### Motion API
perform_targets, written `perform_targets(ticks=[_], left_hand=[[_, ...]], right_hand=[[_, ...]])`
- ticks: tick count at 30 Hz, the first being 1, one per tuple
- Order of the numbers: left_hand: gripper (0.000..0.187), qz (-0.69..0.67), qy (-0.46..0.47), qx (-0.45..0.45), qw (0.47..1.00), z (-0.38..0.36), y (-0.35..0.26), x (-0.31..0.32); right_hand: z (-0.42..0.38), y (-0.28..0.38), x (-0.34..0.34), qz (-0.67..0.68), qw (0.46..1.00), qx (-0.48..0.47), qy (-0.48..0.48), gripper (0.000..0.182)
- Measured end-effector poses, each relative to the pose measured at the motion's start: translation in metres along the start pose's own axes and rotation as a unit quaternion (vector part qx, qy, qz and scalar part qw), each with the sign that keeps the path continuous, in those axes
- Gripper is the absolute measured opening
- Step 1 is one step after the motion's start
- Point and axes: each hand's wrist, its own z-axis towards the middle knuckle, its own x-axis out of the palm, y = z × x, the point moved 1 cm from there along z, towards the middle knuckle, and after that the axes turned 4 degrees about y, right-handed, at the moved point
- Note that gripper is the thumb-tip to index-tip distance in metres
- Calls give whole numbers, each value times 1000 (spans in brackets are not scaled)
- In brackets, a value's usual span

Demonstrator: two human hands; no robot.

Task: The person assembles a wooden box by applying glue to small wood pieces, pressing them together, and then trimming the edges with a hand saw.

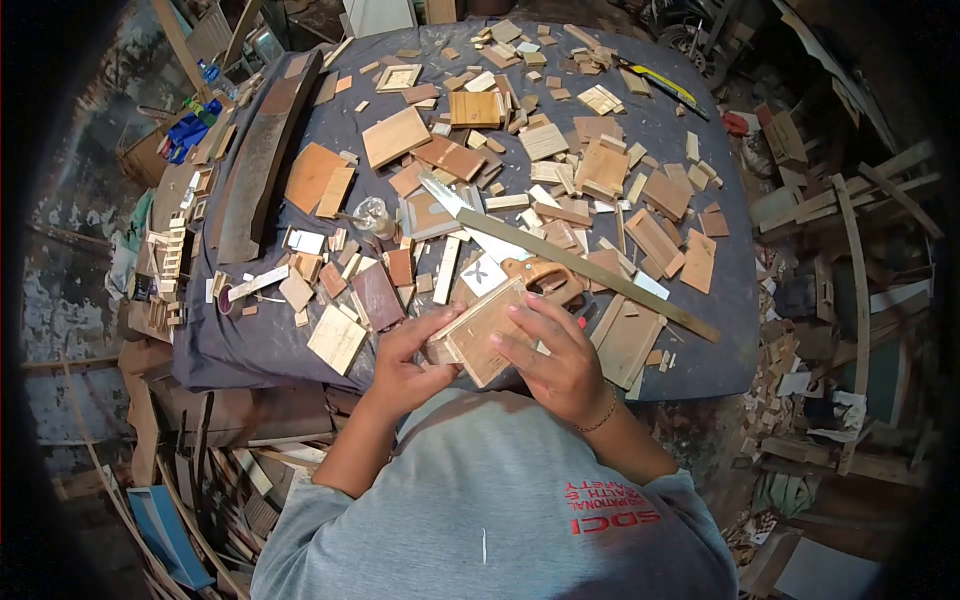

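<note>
My left hand (413,352) grips the left edge of a small boxy wooden piece (492,338), with its thumb and fingers closed around the side. My right hand (556,362) closes on the opposite side, fingertips laid on the broad upper face. The piece is tilted in front of my chest, and its underside is hidden. Just beyond my right hand lies a handsaw (548,272) with a wooden handle, its blade pointing away to the left. A long wooden strip (600,278) crosses over the blade.
Wood offcuts (395,137) cover the cloth-topped table (240,335). A glass jar (373,218) stands left of centre. A long dark plank (262,165) runs along the left side, and a yellow-handled tool (660,85) lies far right. Scrap wood (800,350) is heaped on the floor at right.
</note>
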Motion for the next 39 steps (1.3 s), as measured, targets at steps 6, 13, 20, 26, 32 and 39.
perform_targets(ticks=[6,13,20,26,32,39], left_hand=[[56,70,15,6,997,-1,-17,-2],[61,-138,-4,-263,955,-4,-17,10],[66,-287,2,-321,902,-16,21,11],[50,-342,-11,-349,872,-26,36,2],[45,-388,-63,-331,858,-27,28,-8],[48,-382,-63,-336,859,-31,32,-11]], right_hand=[[-1,3,-4,2,1000,-5,10,47],[7,-5,6,119,990,68,33,31],[10,-29,34,203,953,175,139,24],[8,-45,60,370,880,284,88,30],[-8,-44,77,476,823,311,23,40],[-12,-41,85,471,825,312,37,39]])
